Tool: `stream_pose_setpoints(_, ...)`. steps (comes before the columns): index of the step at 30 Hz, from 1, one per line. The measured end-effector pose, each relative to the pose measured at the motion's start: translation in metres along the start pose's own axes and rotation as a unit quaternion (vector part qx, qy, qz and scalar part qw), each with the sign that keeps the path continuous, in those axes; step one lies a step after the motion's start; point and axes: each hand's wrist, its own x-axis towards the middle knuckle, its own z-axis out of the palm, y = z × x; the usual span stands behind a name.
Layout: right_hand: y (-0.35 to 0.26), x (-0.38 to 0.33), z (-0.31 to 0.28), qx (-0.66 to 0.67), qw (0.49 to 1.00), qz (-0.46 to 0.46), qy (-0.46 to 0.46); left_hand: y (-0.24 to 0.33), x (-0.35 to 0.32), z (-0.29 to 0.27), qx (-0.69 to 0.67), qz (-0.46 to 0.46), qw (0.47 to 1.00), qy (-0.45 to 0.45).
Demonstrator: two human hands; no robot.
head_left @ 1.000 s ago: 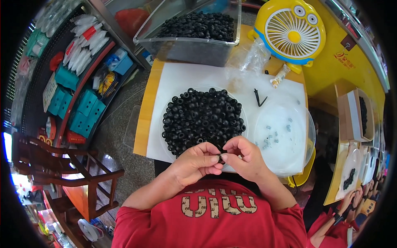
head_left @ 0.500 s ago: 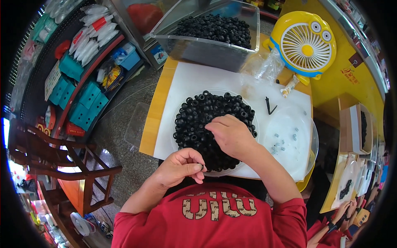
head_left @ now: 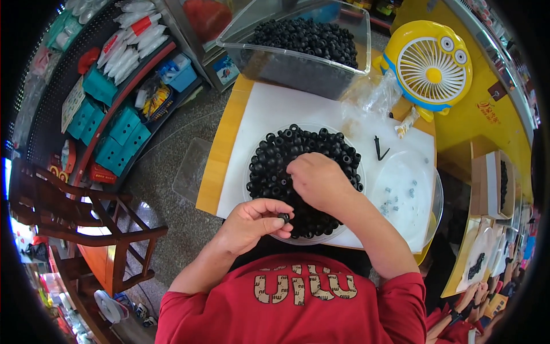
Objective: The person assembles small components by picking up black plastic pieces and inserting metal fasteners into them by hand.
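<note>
While the right hand hides its grip, the left pinches a rounded bead.

Evenly bright view, bent and dark toward the rim.

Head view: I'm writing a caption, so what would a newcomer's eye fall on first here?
Probably the bright yellow fan with two cartoon eyes, at the far right of the table. Next, likely the big heap of black, holed pieces nearer the person, with the right hand over it and the left hand pinching a small dark piece by its near left edge.
</note>
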Motion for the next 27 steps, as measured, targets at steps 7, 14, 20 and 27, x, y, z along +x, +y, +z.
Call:
stream_pose_setpoints(7, -0.011, -0.034, -0.047, 0.34, 0.921, 0.186, -0.049, -0.006, 0.016, 0.021, 0.046, 0.025, 0.997, 0.058)
stream_pose_setpoints(14, -0.009, -0.054, -0.054, 0.345, 0.925, 0.158, -0.033, -0.01, 0.026, 0.041, 0.067, 0.007, 0.996, 0.055)
stream_pose_setpoints(20, -0.003, -0.062, -0.057, 0.353, 0.92, 0.163, -0.05, -0.015, 0.031, 0.052, 0.081, 0.011, 0.995, 0.063)
stream_pose_setpoints(27, 0.003, -0.068, -0.056, 0.307, 0.947, 0.093, -0.008, -0.011, 0.035, 0.058, 0.093, -0.009, 0.994, 0.052)
